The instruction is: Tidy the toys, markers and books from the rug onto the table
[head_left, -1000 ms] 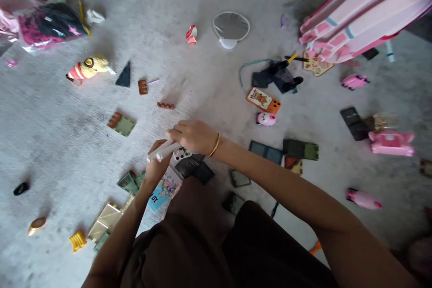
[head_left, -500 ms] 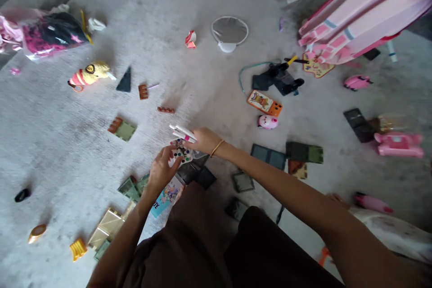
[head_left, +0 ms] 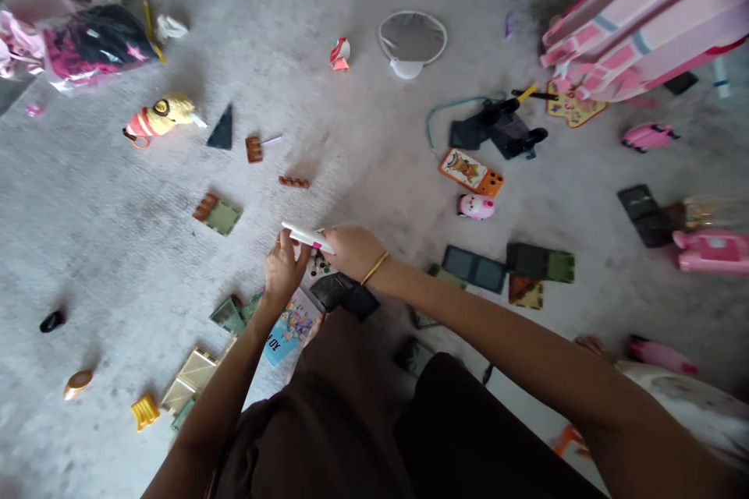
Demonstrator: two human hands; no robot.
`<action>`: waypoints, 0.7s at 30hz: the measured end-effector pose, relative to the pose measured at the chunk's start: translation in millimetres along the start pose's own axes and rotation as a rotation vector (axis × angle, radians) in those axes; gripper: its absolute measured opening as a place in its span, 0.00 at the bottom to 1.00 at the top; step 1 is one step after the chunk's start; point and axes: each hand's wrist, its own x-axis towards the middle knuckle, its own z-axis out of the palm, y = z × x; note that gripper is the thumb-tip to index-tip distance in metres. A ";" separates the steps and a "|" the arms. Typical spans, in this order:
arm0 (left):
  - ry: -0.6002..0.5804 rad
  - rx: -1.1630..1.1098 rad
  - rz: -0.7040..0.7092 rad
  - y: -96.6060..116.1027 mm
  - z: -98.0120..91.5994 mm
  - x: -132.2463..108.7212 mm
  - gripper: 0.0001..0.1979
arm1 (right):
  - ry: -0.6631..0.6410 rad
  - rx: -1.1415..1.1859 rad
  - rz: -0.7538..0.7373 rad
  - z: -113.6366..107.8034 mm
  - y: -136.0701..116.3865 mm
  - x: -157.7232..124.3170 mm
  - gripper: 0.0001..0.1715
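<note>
The right hand [head_left: 351, 249] has its grip closed on the white markers [head_left: 307, 236], long axis pointing left. The left hand [head_left: 285, 269] touches their free end; its grip's state I cannot tell.

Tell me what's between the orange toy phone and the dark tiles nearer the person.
A small pink pig toy lies there, shown in the head view.

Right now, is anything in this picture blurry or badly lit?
Head view: soft, even light with faint shadows on the grey rug; the pink backpack at top right is smeared; the white marker between left hand and right hand is fairly sharp; the dark clothing below loses detail.
</note>
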 end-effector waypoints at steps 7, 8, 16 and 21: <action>-0.005 -0.284 0.129 9.2 -36.9 14.1 0.22 | 0.235 0.169 -0.046 -78.6 16.2 -12.5 0.13; -0.051 -0.336 0.167 12.2 -41.8 14.3 0.24 | 0.267 0.233 -0.053 -87.8 21.6 -13.5 0.14; 0.132 -0.929 -0.153 39.6 -50.4 3.6 0.19 | 0.269 0.979 -0.046 -55.0 49.0 -5.7 0.20; 0.250 -0.485 -0.207 45.4 -86.0 -4.4 0.12 | 0.028 1.071 0.032 19.4 44.2 -5.3 0.20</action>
